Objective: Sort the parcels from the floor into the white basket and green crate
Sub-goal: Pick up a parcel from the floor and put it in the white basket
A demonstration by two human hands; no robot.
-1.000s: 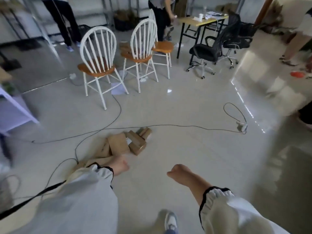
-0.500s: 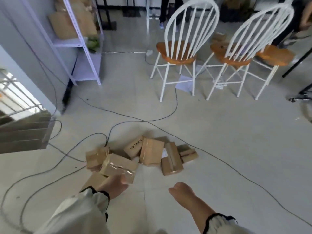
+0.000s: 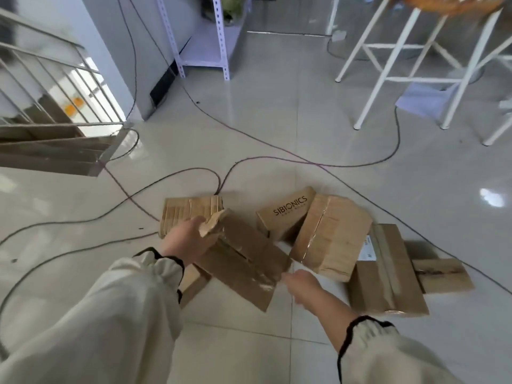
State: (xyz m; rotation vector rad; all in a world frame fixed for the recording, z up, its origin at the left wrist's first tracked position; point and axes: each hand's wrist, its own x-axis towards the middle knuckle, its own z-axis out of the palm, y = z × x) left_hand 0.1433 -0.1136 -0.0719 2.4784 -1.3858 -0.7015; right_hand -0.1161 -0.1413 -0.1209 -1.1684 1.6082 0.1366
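Right grip (image 3: 302, 286) is smearing with motion blur, so can't tell if it's clamping or loose; it's probably touching the near right corner of the parcel (image 3: 243, 259). Left grip (image 3: 188, 242) is partly hiding behind that parcel's torn corner. Chair (image 3: 415, 65) is getting cut off at the top edge. Parcel is showing as a flat brown carton, crumpled, with glossy tape along the seam, tilting over a second carton (image 3: 194, 284) mostly hidden beneath. Left grip is grasping its far left end. Parcel is sitting between both grips, over the floor (image 3: 277, 120), beside the SIBIONICS box (image 3: 285, 214).
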